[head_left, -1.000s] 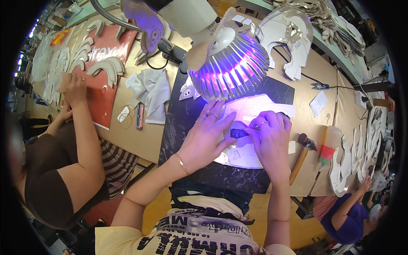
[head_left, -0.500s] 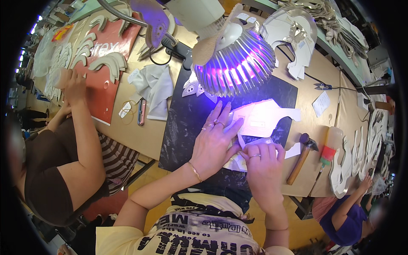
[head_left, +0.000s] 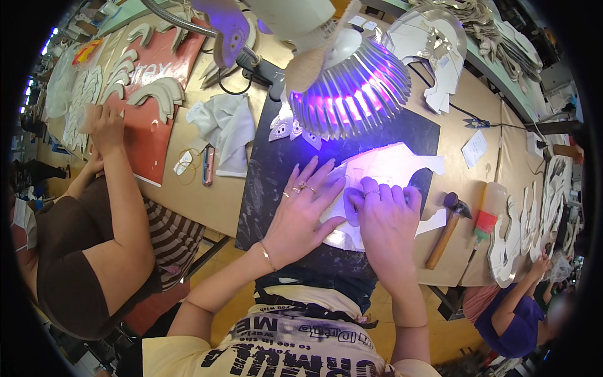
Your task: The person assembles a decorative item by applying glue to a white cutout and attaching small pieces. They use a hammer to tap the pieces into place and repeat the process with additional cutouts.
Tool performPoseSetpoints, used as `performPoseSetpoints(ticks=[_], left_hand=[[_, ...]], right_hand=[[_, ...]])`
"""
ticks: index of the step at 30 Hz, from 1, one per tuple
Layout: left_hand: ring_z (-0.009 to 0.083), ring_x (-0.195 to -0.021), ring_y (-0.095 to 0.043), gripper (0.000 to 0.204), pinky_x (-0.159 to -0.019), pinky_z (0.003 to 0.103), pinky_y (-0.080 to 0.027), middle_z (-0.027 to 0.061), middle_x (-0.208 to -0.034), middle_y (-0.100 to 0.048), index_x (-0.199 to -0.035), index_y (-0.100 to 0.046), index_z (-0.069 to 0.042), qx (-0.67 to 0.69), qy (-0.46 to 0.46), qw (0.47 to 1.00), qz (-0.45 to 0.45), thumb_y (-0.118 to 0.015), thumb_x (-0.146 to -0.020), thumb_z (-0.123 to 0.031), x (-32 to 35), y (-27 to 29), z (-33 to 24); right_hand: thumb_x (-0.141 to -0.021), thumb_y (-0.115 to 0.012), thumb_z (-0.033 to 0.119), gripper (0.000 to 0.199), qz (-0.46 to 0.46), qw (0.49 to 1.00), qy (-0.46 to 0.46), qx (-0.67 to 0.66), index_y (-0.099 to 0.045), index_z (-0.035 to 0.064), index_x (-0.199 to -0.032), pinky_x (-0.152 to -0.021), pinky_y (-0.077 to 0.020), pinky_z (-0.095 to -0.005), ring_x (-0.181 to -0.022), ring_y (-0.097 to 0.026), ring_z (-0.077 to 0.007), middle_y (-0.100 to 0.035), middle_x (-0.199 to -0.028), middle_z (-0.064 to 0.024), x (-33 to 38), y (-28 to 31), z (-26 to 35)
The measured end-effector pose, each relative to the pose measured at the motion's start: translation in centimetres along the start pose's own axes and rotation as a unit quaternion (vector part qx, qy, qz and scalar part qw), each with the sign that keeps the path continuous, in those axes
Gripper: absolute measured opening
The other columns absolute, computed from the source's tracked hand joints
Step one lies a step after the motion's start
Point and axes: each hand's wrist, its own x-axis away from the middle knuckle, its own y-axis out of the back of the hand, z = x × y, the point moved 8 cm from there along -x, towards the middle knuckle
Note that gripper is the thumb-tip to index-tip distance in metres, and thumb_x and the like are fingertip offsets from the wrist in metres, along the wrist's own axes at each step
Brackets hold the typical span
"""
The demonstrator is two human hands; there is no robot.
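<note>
A flat pale cut piece (head_left: 402, 164), lit pinkish-purple, lies on the black work mat (head_left: 260, 207). My left hand (head_left: 298, 217) rests with fingers spread along its left side. My right hand (head_left: 386, 217) is curled over the middle of the piece, its fingers pinched together. What they hold, if anything, is hidden behind the fingers. Shiny silvery material (head_left: 345, 237) shows beneath, between my hands. Just beyond the work hangs a ribbed metal lamp (head_left: 352, 94) glowing purple. Small silvery shaped pieces (head_left: 286, 125) lie near its left side.
Right of the mat are a hammer (head_left: 445, 242), a red-and-clear bottle (head_left: 487, 217) and a paper slip (head_left: 474, 149). To the left lie a grey cloth (head_left: 226, 132) and a cutter knife (head_left: 208, 166). A co-worker's hand (head_left: 107, 125) works by a red sheet (head_left: 147, 138).
My right hand has moved up and left, farther onto the pale piece. My left hand has shifted slightly left and down, with its fingers more spread.
</note>
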Motion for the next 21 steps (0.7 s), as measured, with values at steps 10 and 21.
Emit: performPoseSetpoints(ticks=[10, 21], left_hand=[[0.0363, -0.149, -0.027, 0.058, -0.119, 0.065, -0.008, 0.0141, -0.157, -0.038, -0.140, -0.057, -0.014, -0.075, 0.020, 0.997, 0.011, -0.071, -0.088, -0.034, 0.2, -0.2, 0.1], [0.0363, -0.143, -0.037, 0.041, -0.118, 0.065, -0.013, 0.0161, -0.149, -0.046, -0.129, -0.067, -0.024, -0.064, -0.009, 0.996, -0.054, -0.071, -0.089, -0.031, 1.4, -0.4, 0.1]], right_hand=[[-0.092, -0.069, 0.023, 0.014, -0.057, 0.989, 0.008, -0.140, -0.072, 0.0094, -0.092, -0.085, -0.0366, -0.0389, -0.063, -0.058, -0.0194, -0.066, -0.070, -0.0038, 1.7, 0.0, -1.2], [-0.090, -0.073, 0.028, 0.021, -0.041, 0.976, -0.029, -0.212, -0.074, 0.0068, -0.087, -0.081, -0.0352, -0.0367, -0.051, -0.051, -0.0202, -0.061, -0.056, -0.0025, 0.1, -1.3, -2.8]])
